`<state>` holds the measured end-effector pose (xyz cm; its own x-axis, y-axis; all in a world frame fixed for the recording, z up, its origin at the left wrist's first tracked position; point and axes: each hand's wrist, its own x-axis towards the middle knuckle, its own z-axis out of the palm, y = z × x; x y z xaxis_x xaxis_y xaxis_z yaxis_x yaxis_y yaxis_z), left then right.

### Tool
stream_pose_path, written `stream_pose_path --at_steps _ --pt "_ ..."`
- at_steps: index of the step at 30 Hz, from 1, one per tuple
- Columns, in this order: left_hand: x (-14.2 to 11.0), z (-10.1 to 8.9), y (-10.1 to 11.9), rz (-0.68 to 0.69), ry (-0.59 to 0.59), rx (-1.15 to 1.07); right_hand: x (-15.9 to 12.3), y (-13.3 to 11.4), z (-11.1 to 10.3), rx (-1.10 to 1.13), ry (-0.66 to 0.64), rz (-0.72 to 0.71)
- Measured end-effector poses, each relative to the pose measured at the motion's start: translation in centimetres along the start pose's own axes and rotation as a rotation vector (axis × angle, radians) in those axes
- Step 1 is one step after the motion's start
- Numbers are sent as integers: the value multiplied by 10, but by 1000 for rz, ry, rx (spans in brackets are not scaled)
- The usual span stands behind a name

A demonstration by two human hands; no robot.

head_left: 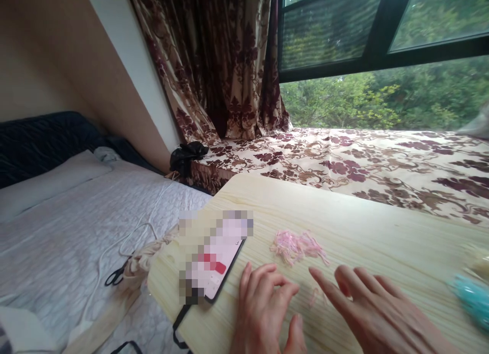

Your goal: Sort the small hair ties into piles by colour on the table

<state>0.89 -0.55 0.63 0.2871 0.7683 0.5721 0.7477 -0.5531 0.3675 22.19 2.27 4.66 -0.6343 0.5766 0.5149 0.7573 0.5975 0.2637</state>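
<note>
On the bed (pixel 49 242) at your ten o'clock, dark-handled scissors (pixel 114 277) lie partly hidden beside white cord (pixel 100 265). A phone (pixel 226 249), its screen lit and partly pixelated, rests on the light wood desk (pixel 367 216), angled from seven toward one o'clock, at ten o'clock from your left hand.

Your left hand (pixel 263 303) sits empty above the desk, fingers loosely bent and thumb apart. The pink strand pile (pixel 296 246) lies at one o'clock from it, just beyond the fingertips, its long axis running from about half past nine to half past three. A faint pink wisp (pixel 315 296) lies between your hands, nearer the right index finger. Your right hand (pixel 364 303) is open and appears empty, index finger extended and the others bent; the pile is at its ten o'clock. Both hands are near the pile, and which is nearer is too close to call.

At the right edge sit a cream bundle (pixel 480 262) and a turquoise bundle (pixel 473 299), both blurred.

Counted: two hands, one phone, one visible pair of scissors, one pile, one wisp, two bundles; the tangled strands cannot be counted.
</note>
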Motion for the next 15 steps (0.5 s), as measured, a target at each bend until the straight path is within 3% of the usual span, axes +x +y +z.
stream_pose_path --at_steps 7,10,15 --pt "4 -2 14 -80 32 -53 34 5 -3 48 -100 28" --pt "3 -4 15 -102 26 -62 24 8 -5 65 -68 -7" --pt "3 -8 4 28 -75 -19 -14 20 -8 93 -8 -93"
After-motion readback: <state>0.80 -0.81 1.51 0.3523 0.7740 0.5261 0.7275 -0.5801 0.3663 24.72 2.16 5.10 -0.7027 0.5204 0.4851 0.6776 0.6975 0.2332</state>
